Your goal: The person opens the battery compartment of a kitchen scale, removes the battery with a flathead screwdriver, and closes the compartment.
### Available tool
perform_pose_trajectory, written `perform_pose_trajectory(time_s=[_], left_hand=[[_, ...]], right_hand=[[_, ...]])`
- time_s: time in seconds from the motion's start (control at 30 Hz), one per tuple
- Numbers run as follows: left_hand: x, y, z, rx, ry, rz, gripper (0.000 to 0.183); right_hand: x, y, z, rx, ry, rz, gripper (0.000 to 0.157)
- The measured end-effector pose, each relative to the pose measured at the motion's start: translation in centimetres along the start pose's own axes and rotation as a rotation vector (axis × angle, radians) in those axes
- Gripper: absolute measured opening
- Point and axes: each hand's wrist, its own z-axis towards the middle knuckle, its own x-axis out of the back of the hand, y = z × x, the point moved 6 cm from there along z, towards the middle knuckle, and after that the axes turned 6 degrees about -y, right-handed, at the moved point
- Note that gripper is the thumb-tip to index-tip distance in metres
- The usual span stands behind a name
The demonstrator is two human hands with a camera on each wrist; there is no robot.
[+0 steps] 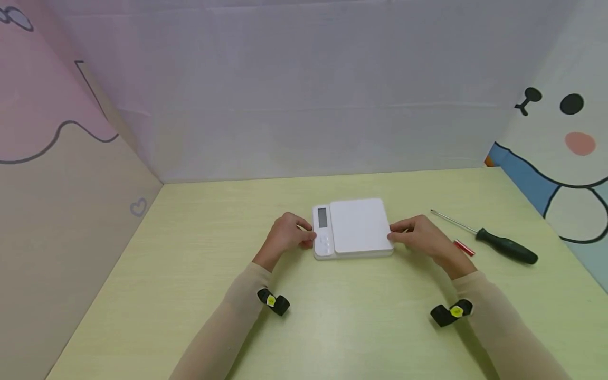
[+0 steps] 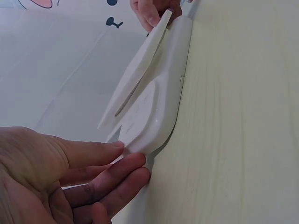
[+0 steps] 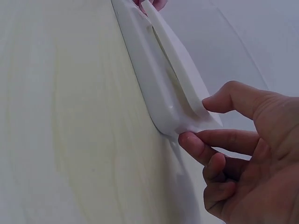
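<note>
A white digital kitchen scale (image 1: 361, 226) lies on the table, its small grey display (image 1: 322, 217) and buttons on the left side. My left hand (image 1: 288, 232) pinches the left edge of the scale. In the left wrist view the thumb (image 2: 93, 153) is on its top corner and the fingertips (image 2: 135, 163) are against its side. At the opposite edge, my right hand (image 1: 420, 235) grips the scale. The right wrist view shows that thumb (image 3: 229, 99) on the rim of the raised weighing plate (image 3: 180, 60), with fingers at the base.
To the right lies a screwdriver (image 1: 505, 247) with a dark green handle, its shaft pointing to the back left. A small red cylinder (image 1: 464, 247) is beside my right wrist. A pale wall (image 1: 323, 95) stands behind the yellowish table (image 1: 214, 232).
</note>
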Motion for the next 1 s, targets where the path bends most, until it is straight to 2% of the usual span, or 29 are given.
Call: perform_pose_trajectory(time_s=[0.23,0.37,0.57,0.77,0.87,1.0], left_hand=[[-0.3,0.0,-0.2,0.026,-0.035,0.028,0.01],[-0.3,0.2,-0.1,0.042,-0.031,0.07,0.01],[-0.4,0.2,0.0,0.052,-0.017,0.16,0.011],[-0.1,0.4,0.0,0.028,-0.033,0.288,0.011],[0.8,0.8,0.8,0.0,-0.02,0.33,0.012],[2.0,1.7,3.1,-0.082,0.033,0.343,0.015]], right_hand=[[-0.4,-0.1,-0.1,0.01,-0.014,-0.02,0.041],[-0.4,-0.1,-0.1,0.008,-0.017,-0.019,0.042],[-0.6,0.0,-0.3,-0.006,-0.022,-0.027,0.044],[-0.6,0.0,-1.0,-0.015,-0.014,-0.059,0.046],[-0.5,-0.1,-1.8,-0.008,0.002,-0.088,0.042],[-0.6,0.1,-3.1,0.002,0.012,-0.1,0.028]])
